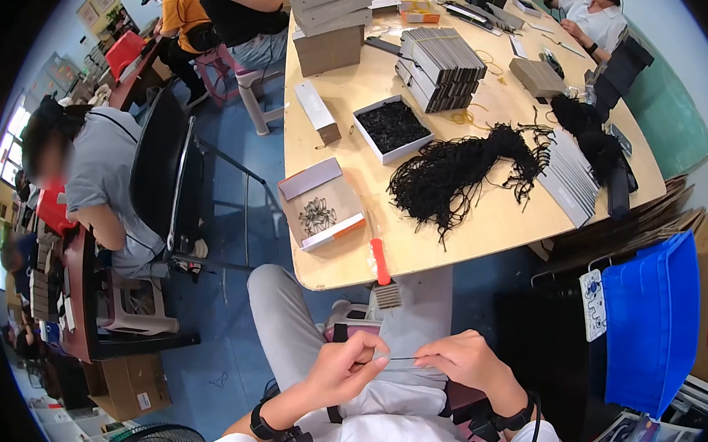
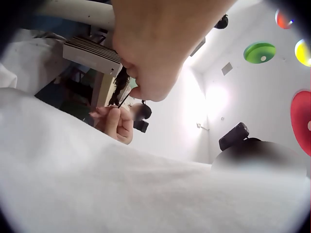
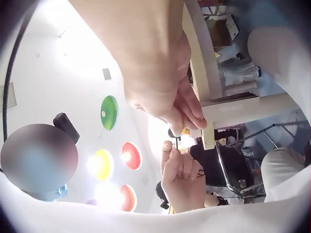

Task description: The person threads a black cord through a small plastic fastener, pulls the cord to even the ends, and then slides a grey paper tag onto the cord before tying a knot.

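My left hand (image 1: 348,370) and right hand (image 1: 467,362) are close together above the lap. A thin black cord (image 1: 403,358) runs taut between their fingertips. The left thumb and index finger pinch one end, and the right fingertips pinch the other. In the right wrist view, a small black loop (image 3: 201,173) shows at the left hand's fingers. Just beyond the hands, a stack of grey cards (image 1: 387,296) juts out at the table edge, beside a red-handled tool (image 1: 380,261). The left wrist view shows the card stack (image 2: 92,56) edge-on, with a small hole in its face.
On the table (image 1: 326,270) stand an open box of metal pins (image 1: 288,190), a white tray of black pieces (image 1: 360,116), a bundle of black cords (image 1: 472,176) and banded card stacks (image 1: 443,59). A blue bin (image 1: 655,324) is at right. Other people sit left and across.
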